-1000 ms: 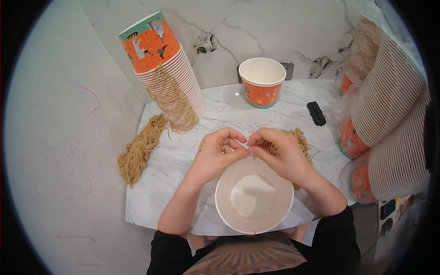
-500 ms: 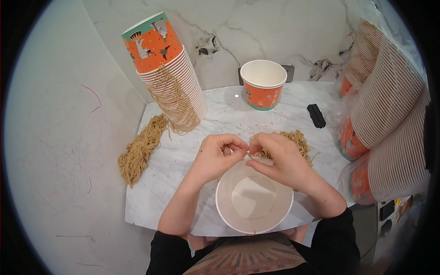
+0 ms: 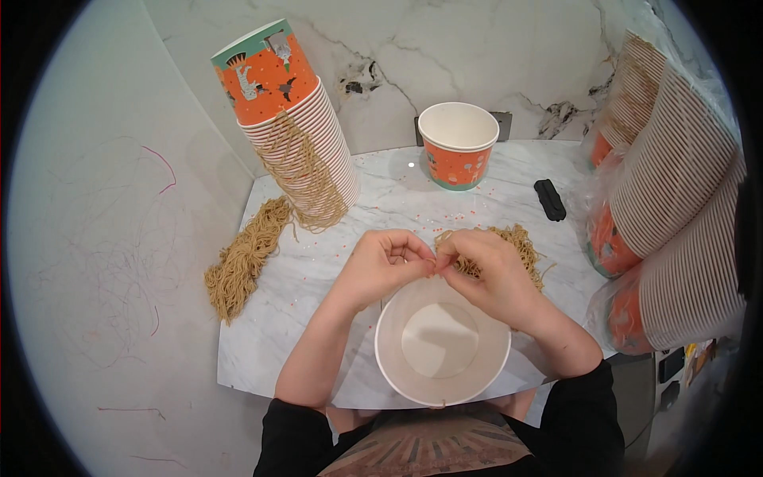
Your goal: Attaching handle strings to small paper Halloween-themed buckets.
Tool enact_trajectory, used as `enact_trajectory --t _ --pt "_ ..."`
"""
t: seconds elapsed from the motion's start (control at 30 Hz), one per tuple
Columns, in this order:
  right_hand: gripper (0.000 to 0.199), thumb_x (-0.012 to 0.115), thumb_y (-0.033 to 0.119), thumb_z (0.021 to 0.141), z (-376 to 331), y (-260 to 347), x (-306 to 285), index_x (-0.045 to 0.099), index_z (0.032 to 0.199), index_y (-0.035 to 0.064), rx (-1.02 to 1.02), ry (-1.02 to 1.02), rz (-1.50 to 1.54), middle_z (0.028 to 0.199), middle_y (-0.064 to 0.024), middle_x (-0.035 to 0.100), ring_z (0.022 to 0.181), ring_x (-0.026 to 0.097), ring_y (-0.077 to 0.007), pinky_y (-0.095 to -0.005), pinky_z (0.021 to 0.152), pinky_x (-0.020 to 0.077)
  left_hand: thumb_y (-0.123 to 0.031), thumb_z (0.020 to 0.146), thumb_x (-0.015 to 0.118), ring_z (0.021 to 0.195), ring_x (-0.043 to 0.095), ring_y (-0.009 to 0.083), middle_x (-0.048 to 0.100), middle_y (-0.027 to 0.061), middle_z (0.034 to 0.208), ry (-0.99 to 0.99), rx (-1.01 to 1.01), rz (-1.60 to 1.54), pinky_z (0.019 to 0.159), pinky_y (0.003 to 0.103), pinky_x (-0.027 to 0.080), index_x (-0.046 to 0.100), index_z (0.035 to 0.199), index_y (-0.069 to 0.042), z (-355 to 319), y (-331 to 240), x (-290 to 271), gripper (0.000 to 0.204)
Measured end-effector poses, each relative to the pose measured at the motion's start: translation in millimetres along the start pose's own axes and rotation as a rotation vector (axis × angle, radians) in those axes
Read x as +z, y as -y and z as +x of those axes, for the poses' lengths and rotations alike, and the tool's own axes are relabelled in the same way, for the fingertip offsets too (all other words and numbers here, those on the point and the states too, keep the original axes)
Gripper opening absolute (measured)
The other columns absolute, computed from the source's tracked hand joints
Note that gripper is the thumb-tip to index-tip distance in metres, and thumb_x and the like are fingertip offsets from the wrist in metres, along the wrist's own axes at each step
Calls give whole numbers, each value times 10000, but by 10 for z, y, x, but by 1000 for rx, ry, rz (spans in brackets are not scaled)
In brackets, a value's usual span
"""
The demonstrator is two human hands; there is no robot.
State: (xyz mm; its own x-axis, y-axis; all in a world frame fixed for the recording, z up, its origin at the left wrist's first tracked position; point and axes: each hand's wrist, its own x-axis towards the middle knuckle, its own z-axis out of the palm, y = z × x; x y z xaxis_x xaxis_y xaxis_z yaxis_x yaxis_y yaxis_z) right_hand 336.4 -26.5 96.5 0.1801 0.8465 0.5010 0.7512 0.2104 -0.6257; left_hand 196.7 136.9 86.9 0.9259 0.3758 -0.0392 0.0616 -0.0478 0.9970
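An empty white paper bucket (image 3: 442, 342) stands at the near edge of the marble table (image 3: 381, 207), right in front of me. Both hands meet just beyond its far rim. My left hand (image 3: 383, 264) and my right hand (image 3: 480, 269) pinch a thin tan cord (image 3: 436, 256) between their fingertips at the rim. A loose bundle of the same tan cords (image 3: 520, 242) lies under and behind my right hand.
A tall stack of orange paper buckets (image 3: 290, 119) with cords draped over it stands at the back left. Another cord bundle (image 3: 242, 258) lies at the table's left edge. A single orange bucket (image 3: 458, 145) and a small black object (image 3: 549, 199) sit further back. Bagged bucket stacks (image 3: 668, 207) fill the right.
My hands have drawn closer together over the bucket's far rim, fingertips now meeting on the cord. The bucket has stayed in place.
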Motion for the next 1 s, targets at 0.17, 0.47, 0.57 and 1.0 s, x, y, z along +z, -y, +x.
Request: enact_trajectory --t 0.17,0.47,0.57,1.0 --pt "202 786 121 796 4 36 -18 630 908 58 20 24 -40 878 -73 662 878 661 -270 -367 801 481 -7 854 717 791 703 106 739 103 861 -34 -6 -121 697 217 547 688 938 40 55 67 4 101" --pt "190 804 194 797 -28 -23 70 665 876 89 -26 -80 -273 855 -44 637 867 647 -245 -468 1022 422 -12 860 709 766 688 94 730 90 858 -88 -17 -135 683 212 541 691 937 46 86 137 82 98" --pt "140 781 165 818 -30 -20 57 673 863 88 -28 -70 -261 855 -51 632 859 649 -242 -467 1022 425 -22 865 708 769 682 86 726 82 867 -80 -38 -146 680 210 539 693 929 44 82 114 76 93" --pt "95 663 94 915 -5 -43 86 586 961 62 34 -23 -218 878 -60 614 859 650 -250 -513 1080 353 -19 870 646 797 610 50 688 22 882 -97 115 -70 695 210 492 677 918 11 169 282 72 64"
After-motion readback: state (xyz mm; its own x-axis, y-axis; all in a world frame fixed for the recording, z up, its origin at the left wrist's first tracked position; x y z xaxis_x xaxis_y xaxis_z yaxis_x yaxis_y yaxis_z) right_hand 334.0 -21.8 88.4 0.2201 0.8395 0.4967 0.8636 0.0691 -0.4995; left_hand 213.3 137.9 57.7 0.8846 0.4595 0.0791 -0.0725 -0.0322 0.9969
